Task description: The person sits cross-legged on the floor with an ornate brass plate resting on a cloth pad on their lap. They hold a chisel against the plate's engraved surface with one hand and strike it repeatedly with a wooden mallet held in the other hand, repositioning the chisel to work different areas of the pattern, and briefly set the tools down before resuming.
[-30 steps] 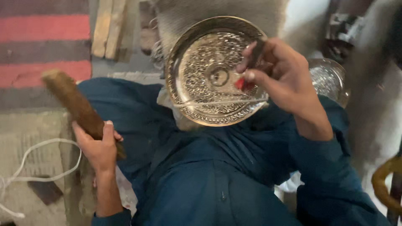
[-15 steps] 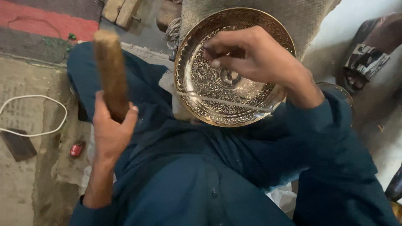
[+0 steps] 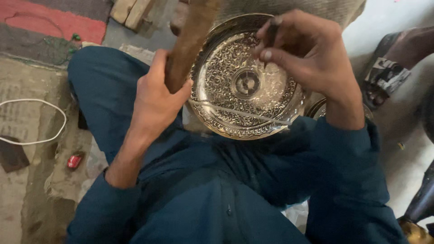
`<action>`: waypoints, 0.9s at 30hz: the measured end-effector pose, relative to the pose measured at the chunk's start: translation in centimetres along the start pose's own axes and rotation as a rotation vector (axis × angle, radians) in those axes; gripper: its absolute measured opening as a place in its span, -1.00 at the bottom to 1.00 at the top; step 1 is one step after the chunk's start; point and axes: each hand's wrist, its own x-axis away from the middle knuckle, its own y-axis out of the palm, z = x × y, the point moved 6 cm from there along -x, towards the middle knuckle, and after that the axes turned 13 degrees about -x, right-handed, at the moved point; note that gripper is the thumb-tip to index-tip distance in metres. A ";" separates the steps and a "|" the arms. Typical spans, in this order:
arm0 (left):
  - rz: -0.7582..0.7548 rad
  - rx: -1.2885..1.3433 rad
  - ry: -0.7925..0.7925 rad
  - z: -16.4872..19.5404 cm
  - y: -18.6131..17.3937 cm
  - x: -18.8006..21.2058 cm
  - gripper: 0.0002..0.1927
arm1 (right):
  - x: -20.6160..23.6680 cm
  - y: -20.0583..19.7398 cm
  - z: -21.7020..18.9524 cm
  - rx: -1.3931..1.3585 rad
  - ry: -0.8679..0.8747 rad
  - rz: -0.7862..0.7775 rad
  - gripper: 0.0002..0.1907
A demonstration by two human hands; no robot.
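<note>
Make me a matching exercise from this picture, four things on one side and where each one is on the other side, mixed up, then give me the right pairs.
Things:
1. wooden stick
2. engraved metal plate
3. white cord
4. thin dark tool

Places:
A. pinched in the right hand over the plate
B. looped on the mat at far left
C. gripped in the left hand
D. resting on the lap, in the middle

Pairs: 1-C, 2-D, 3-B, 4-A

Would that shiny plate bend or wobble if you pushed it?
The plate looks like stiff engraved metal, so it probably would not flop. It seems to lean on the lap, so a push might tip or slide it. Its round rim could let it roll if dropped on edge.
</note>
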 end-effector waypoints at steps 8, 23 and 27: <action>0.064 -0.059 0.150 1.2 -0.7 -3.8 -0.53 | -0.6 1.7 1.1 0.119 0.197 0.054 -0.73; -0.130 0.010 -0.206 -1.9 -1.7 4.5 -0.40 | -1.2 3.3 2.8 0.327 0.070 0.014 -0.64; -0.121 0.078 -0.157 -1.9 -2.2 5.1 -0.42 | -0.7 3.5 3.0 0.283 0.066 0.017 -0.69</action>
